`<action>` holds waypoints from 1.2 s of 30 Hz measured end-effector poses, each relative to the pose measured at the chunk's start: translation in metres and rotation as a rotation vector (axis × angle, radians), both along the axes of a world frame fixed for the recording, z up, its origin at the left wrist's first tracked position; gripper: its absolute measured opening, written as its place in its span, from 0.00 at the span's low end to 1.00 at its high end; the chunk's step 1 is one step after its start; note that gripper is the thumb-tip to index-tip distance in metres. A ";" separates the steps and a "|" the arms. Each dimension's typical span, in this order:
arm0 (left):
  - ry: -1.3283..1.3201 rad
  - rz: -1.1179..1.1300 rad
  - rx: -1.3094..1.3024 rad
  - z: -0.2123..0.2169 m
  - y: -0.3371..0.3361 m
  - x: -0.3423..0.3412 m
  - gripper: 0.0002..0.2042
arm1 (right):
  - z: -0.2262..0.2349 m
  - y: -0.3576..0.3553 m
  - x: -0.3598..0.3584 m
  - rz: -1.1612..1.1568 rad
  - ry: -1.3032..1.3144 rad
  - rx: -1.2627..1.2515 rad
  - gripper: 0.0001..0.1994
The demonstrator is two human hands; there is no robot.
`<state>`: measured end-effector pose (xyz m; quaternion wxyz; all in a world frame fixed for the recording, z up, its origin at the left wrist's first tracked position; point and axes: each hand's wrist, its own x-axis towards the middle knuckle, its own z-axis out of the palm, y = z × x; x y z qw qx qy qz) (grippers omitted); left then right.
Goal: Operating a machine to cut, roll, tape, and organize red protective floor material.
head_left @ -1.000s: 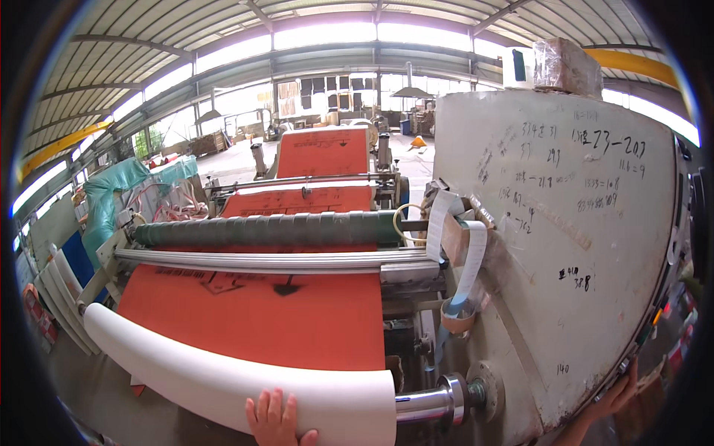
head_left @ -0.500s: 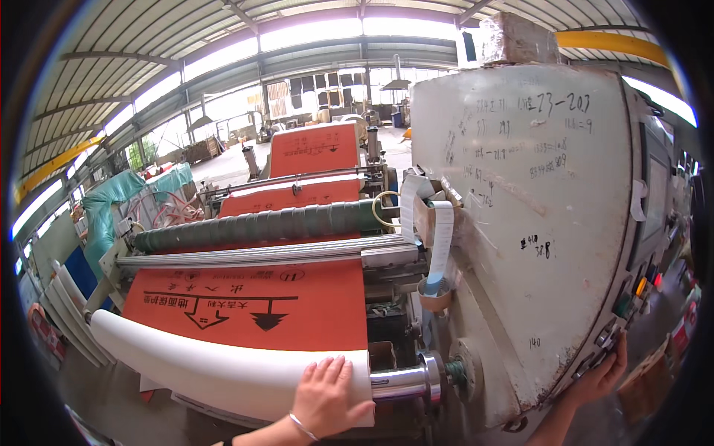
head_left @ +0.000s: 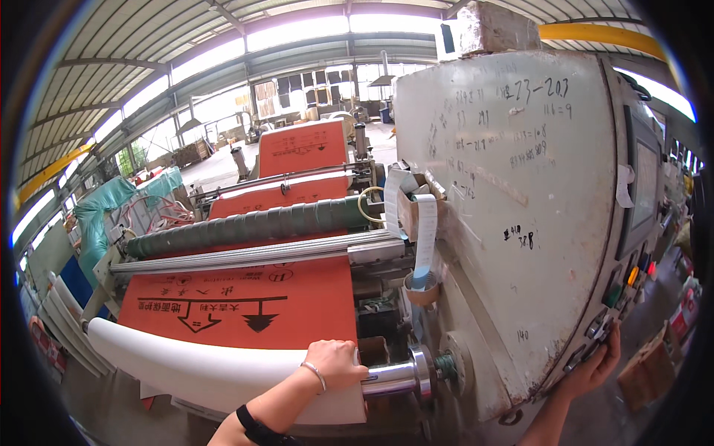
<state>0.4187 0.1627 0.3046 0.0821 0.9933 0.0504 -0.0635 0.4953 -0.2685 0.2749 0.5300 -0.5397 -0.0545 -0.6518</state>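
My left hand (head_left: 335,364) bends over the top of a white roll (head_left: 223,369) at its right end, beside the shiny metal shaft (head_left: 390,379). Its fingers curl down the far side, with the fingertips hidden. A red printed sheet (head_left: 245,305) runs from the machine to the roll, its white back facing outward there. At the lower right, my right hand (head_left: 595,368) reaches around the edge of the machine's cabinet. Its fingers are bent at a dark knob (head_left: 597,327) on the control panel, partly hidden from view.
A large grey cabinet (head_left: 513,201) with handwriting stands at the right, with coloured buttons (head_left: 632,276) and a screen (head_left: 641,175). A green roller (head_left: 253,227) and a metal bar (head_left: 260,255) span the machine. A tape strip (head_left: 425,234) hangs by the cabinet. Cartons (head_left: 647,372) stand at far right.
My left hand has gone from lying flat on the roll to curling over its far side, and its forearm reaches further in. My right hand stays at the panel. The view has shifted slightly.
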 end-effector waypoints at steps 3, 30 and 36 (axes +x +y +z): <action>0.069 0.019 -0.025 -0.001 0.005 0.008 0.23 | 0.002 0.005 0.001 0.031 -0.009 0.022 0.16; 0.101 -0.027 -0.095 -0.018 0.021 0.029 0.18 | 0.005 0.002 -0.003 0.103 0.034 0.084 0.16; 0.345 -0.140 -0.159 -0.043 0.049 0.078 0.20 | 0.019 0.012 -0.043 -0.064 0.139 0.060 0.17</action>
